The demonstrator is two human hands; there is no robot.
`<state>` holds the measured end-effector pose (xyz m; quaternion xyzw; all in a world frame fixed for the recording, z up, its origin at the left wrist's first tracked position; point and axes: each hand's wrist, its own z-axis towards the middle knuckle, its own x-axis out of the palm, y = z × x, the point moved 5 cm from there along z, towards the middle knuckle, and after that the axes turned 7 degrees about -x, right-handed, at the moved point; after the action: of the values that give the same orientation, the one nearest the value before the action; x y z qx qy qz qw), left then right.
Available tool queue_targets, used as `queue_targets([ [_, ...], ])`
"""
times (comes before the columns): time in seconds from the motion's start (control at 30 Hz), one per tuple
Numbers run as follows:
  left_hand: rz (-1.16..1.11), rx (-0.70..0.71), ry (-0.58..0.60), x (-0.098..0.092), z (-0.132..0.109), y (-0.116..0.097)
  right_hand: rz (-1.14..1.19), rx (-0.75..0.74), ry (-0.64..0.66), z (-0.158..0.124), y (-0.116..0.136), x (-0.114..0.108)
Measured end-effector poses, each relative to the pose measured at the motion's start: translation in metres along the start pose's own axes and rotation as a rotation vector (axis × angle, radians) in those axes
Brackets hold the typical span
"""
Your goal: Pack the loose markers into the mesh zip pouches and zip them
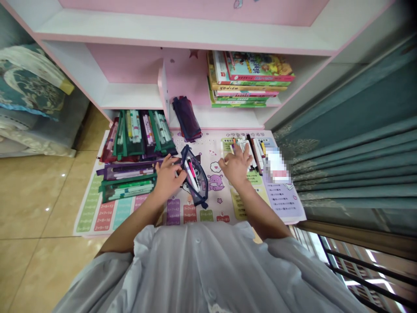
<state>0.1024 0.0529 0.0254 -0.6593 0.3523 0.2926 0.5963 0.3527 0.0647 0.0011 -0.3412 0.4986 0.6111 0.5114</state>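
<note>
A navy mesh pencil pouch (203, 184) lies unzipped on the printed desk mat, with a few white pens and a pink-and-black one (191, 168) inside. My left hand (167, 177) is at its left edge, thumb and forefinger pinching the mesh rim. Over a row of loose pens and markers (257, 152) on the right is my right hand (235, 167). Its fingers are bent but apart, the tips reaching the white pens, and I see nothing held in them. The fingertips partly hide the pens under them.
Several filled mesh pouches (132, 145) lie at the left of the desk mat (221, 208). More dark folded pouches (187, 117) rest at the back, against the shelf. Books (250, 82) are stacked on the shelf. A blurred white item (276, 165) sits by the curtain (342, 130).
</note>
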Motion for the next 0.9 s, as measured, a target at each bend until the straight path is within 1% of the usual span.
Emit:
queue_targets([
  [0.1, -0.001, -0.002, -0.004, 0.0, 0.0, 0.0, 0.136, -0.131, -0.04, -0.013, 0.028, -0.013],
  [0.17, 0.001, -0.002, -0.003, 0.0, 0.0, -0.001, 0.208, -0.219, -0.044, -0.022, 0.046, -0.018],
  [0.23, 0.005, -0.001, -0.002, -0.001, 0.0, -0.002, 0.254, -0.285, 0.003, -0.029, 0.063, -0.017],
  [0.33, 0.008, 0.004, -0.002, -0.001, 0.0, -0.003, 0.284, -0.315, 0.106, -0.034, 0.079, -0.01],
  [0.47, 0.001, 0.008, -0.01, 0.0, 0.0, -0.001, 0.268, -0.303, 0.204, -0.034, 0.087, 0.0],
  [0.63, 0.004, -0.002, -0.005, 0.0, 0.001, 0.001, 0.227, -0.295, 0.274, -0.034, 0.09, 0.008],
  [0.77, 0.011, -0.008, 0.007, 0.0, 0.001, 0.001, 0.207, -0.309, 0.261, -0.035, 0.09, 0.011],
  [0.9, 0.026, 0.003, -0.013, -0.001, 0.0, 0.0, 0.205, -0.318, 0.227, -0.035, 0.089, 0.008],
])
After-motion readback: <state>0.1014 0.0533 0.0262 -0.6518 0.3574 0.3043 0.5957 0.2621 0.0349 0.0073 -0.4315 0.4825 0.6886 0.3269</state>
